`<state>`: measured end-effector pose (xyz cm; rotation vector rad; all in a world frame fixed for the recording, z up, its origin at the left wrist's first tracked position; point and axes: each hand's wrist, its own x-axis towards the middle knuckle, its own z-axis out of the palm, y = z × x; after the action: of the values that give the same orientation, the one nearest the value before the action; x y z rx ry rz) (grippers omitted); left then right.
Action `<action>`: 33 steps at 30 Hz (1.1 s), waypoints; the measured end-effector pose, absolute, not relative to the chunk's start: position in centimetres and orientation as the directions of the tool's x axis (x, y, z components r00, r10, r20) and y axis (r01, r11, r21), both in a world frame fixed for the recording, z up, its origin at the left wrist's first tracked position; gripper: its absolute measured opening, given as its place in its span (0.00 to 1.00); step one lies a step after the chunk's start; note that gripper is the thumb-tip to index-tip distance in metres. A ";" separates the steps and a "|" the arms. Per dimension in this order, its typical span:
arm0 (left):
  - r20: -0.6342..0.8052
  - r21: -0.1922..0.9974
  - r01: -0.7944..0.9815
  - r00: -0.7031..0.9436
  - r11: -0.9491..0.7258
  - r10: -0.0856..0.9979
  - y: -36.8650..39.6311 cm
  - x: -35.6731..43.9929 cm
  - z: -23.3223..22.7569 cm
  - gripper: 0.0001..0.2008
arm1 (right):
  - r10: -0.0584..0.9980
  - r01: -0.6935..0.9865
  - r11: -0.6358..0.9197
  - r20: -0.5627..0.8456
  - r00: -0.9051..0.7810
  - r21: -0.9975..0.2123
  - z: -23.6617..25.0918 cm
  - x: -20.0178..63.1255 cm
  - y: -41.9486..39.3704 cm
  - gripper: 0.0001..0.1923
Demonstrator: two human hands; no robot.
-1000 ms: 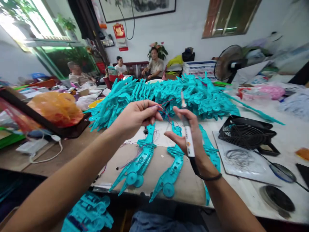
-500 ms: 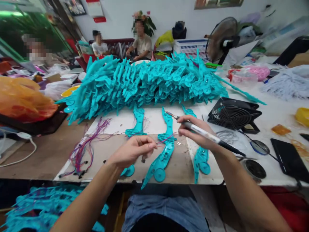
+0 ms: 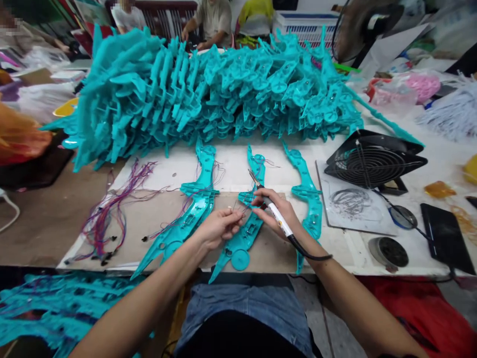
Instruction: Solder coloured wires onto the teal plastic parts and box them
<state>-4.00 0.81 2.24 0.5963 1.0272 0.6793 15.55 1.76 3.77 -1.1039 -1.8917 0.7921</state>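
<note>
My right hand [image 3: 274, 211] grips a soldering iron [image 3: 278, 217], its tip pointing up and left over the middle teal plastic part [image 3: 251, 231]. Thin wires are pinched in the fingers of my left hand [image 3: 223, 226], just left of the right hand and above that same part. Another bow-shaped teal part [image 3: 203, 171], with wires lying along it, rests to the left. To the right lies a third teal part [image 3: 312, 214]. A bundle of purple, red and blue wires [image 3: 112, 219] with small black ends lies on the board at the left.
A large heap of teal parts [image 3: 223, 94] spans the back of the table. On the right are a black fan [image 3: 368, 164], a round tin [image 3: 388, 252] and a black flat device [image 3: 447, 238]. More teal parts [image 3: 55, 308] sit below the table edge. Other people sit behind.
My view has tilted down. My hands have come closer together over the middle part, and the soldering iron has moved down and left relative to it.
</note>
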 end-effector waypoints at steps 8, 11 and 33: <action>-0.447 0.893 0.235 0.372 0.384 0.813 1.6 -4.6 5.1 0.12 | 0.903 0.382 0.405 0.299 -0.308 -0.831 3.1 14.2 1.3 0.15; -0.447 0.885 0.300 0.329 0.357 0.832 1.1 -4.4 4.8 0.14 | 0.885 0.408 0.462 0.381 -0.267 -0.787 3.5 14.8 0.2 0.12; -0.411 0.902 0.255 0.254 0.349 0.875 -1.1 -1.2 1.0 0.14 | 0.639 0.730 -0.040 0.544 0.544 -0.682 -1.2 30.7 -5.4 0.14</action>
<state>-1.16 -1.12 1.02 1.1788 1.2820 0.5919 30.69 -5.40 -1.23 -1.7378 -1.1476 -0.1091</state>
